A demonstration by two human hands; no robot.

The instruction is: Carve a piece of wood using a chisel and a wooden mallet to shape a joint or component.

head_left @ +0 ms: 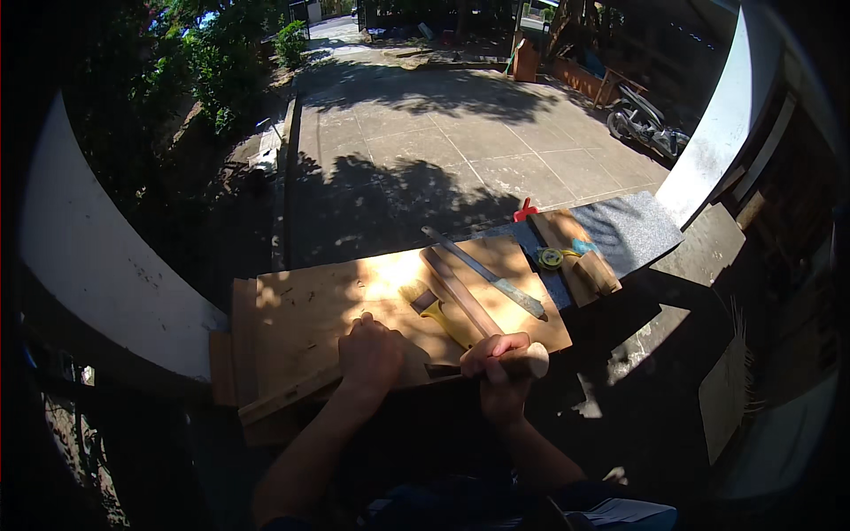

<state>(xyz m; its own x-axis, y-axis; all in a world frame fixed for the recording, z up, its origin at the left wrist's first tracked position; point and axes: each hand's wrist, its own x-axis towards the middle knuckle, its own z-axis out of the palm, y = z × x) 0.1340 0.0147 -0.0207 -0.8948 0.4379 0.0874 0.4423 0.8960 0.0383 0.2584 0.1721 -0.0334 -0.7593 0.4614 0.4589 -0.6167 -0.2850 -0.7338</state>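
Note:
My right hand (503, 365) is wrapped round the thick wooden handle (529, 360) of a tool at the near edge of a wooden board (319, 305). The tool's working end is too dark to make out. To the left, my left hand (370, 352) is closed, knuckles up, over a piece of wood (410, 365) at the same edge. A narrow wooden strip (288, 396) runs out below that hand. Just beyond my hands lie a paintbrush (447, 320) with a yellow handle, a long wooden stick (460, 294) and a long flat metal tool (487, 276).
Right of the board, a grey speckled slab (624, 232) carries wood blocks (575, 265), a yellow tape measure (550, 258) and a red object (525, 210). White pillars (115, 257) flank the bench. A motorcycle (649, 126) stands beyond, on the paved yard (425, 142).

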